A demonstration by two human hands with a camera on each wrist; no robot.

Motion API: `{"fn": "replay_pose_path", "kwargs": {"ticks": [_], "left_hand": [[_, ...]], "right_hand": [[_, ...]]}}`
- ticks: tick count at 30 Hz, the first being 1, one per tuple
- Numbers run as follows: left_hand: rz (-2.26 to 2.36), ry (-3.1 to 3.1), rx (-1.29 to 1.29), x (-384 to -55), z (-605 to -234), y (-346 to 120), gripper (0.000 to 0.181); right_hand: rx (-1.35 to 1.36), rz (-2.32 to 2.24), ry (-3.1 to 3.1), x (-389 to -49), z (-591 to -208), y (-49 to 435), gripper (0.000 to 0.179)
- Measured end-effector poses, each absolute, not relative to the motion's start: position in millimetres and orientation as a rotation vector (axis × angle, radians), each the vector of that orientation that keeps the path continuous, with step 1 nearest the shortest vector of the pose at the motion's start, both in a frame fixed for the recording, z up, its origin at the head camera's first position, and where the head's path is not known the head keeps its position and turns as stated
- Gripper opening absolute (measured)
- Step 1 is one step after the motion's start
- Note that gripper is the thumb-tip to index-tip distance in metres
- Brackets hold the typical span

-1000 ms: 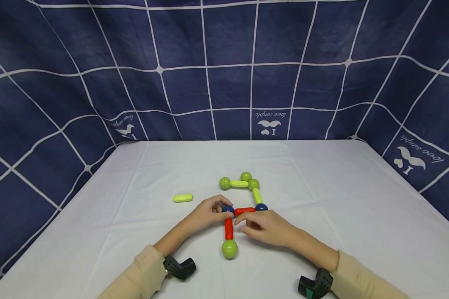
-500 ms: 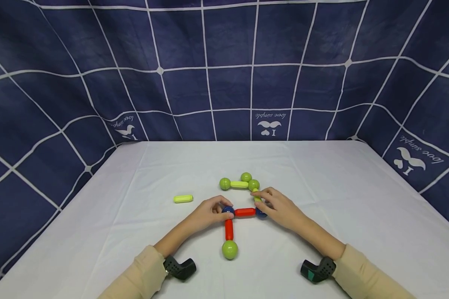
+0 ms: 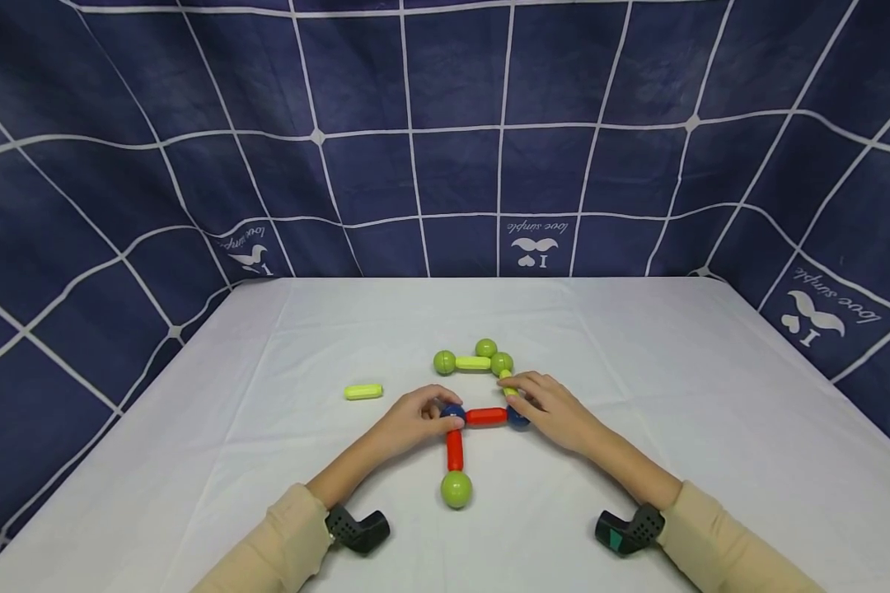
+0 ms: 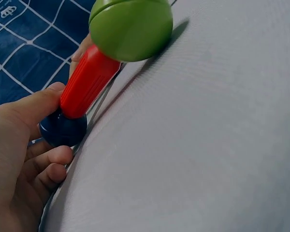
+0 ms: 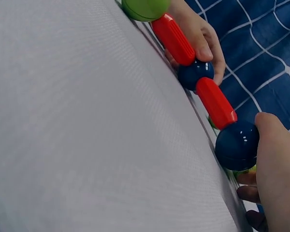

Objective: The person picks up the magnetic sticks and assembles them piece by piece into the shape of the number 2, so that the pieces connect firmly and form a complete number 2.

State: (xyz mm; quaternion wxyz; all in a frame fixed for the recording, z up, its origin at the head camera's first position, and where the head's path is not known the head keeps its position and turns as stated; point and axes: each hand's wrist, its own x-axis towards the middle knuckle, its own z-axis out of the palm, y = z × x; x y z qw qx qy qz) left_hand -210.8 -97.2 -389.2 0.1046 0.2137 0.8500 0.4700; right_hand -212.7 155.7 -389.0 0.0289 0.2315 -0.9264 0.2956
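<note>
A chain of toy building balls and rods lies on the white cloth. My left hand [image 3: 414, 422] grips the left blue ball [image 4: 64, 126] between thumb and fingers. From that ball a red rod [image 3: 455, 450] runs towards me to a large green ball [image 3: 456, 489], and a second red rod [image 3: 485, 417] leads right to another blue ball [image 5: 237, 145]. At this right ball, my right hand [image 3: 556, 409] pinches the yellow-green rod [image 3: 507, 375] that goes on away from me, its thumb right beside the ball. The hand partly covers both pieces.
Beyond the hands, the chain continues to a green ball [image 3: 501, 363], a yellow-green rod [image 3: 473, 362] and another green ball [image 3: 444, 362]. One more green ball [image 3: 485, 348] sits just behind. A loose yellow-green rod [image 3: 363, 392] lies left. A blue checked curtain [image 3: 445, 173] encloses the table.
My right hand has moved right and away from me, from beside the red rod between the blue balls to the right blue ball and yellow-green rod. My left hand has stayed put.
</note>
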Motion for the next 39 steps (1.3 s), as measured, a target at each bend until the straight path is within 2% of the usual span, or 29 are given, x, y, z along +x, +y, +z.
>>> {"fn": "replay_pose_path", "kwargs": {"ticks": [7,12,19,23,32,39], "left_hand": [[1.373,2.579,0.637,-213.7,-383.6,-101.3,0.038],[1.160,2.843,0.684,-224.2,-365.1,-126.9,0.025],[0.658,2.939,0.490,-231.4,-336.2,-176.8,0.029],[0.518,2.874,0.412,-231.3,-330.5,-187.4,0.028],[0.551,2.824,0.421,-228.8,-335.6,-177.4,0.022],[0.816,2.825,0.475,-219.4,-338.3,-137.8,0.024]], "right_hand": [[0.735,0.893,-2.853,-213.1,-389.5,157.7,0.040],[0.743,0.919,-2.875,-211.8,-387.9,160.0,0.040],[0.837,0.920,-2.911,-210.9,-384.2,165.2,0.032],[0.869,0.902,-2.925,-211.8,-383.5,167.9,0.035],[0.906,0.918,-2.909,-213.2,-384.2,169.9,0.038],[0.857,1.048,-2.890,-215.6,-386.2,169.8,0.036]]}}
